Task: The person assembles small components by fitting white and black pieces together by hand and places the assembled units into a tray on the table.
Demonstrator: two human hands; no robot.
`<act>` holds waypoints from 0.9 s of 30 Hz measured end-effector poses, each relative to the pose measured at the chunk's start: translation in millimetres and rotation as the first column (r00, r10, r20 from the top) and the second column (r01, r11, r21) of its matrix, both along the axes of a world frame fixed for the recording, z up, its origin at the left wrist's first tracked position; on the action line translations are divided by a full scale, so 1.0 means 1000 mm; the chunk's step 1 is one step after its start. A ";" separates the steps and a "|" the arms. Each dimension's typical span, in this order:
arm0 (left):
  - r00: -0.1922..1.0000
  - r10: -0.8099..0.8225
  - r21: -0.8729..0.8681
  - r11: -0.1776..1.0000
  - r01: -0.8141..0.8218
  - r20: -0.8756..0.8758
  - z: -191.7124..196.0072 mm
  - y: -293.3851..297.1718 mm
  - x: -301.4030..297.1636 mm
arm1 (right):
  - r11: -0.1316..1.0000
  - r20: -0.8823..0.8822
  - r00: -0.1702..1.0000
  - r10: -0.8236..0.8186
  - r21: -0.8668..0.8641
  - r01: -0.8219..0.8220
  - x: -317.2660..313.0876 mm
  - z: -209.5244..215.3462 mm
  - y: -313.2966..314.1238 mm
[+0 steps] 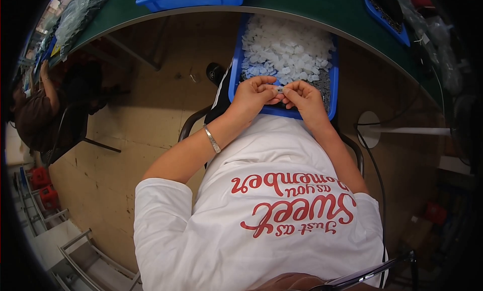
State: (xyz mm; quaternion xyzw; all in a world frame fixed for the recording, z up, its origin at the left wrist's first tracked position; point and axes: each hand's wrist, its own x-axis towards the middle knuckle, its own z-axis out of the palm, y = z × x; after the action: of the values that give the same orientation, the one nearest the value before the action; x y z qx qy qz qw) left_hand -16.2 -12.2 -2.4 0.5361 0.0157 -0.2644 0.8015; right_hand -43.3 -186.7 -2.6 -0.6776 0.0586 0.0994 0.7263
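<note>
The left hand and right hand meet above the near edge of the blue tray. Both grip a small piece between thumb and fingertips; the fingers cover most of it, and its shape cannot be determined. White translucent pieces extend to the tray's far edge, which the green tabletop conceals. Dark parts at the right edge are too small to distinguish. A second tray, at the tabletop's near edge, is cut off above.
</note>
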 end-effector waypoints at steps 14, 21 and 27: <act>1.000 -0.017 0.020 1.000 0.016 0.020 0.002 0.005 0.003 | 1.000 0.039 0.999 -0.008 -0.001 0.008 0.002 0.000 0.007; 0.845 0.197 -0.030 0.977 -0.210 0.497 0.052 0.010 0.027 | 0.989 0.029 0.996 -0.083 0.121 0.079 0.000 0.002 0.006; 0.024 0.097 -0.055 0.731 -0.680 0.995 0.148 0.057 0.119 | 0.964 0.066 0.980 0.189 -0.201 -0.172 -0.007 -0.013 0.011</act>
State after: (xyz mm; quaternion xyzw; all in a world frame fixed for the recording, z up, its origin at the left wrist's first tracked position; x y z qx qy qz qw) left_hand 102.3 44.6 145.7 0.7107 -0.2862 0.3954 0.5066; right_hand -50.6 -175.7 -15.4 -0.7514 -0.0249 0.1301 0.6465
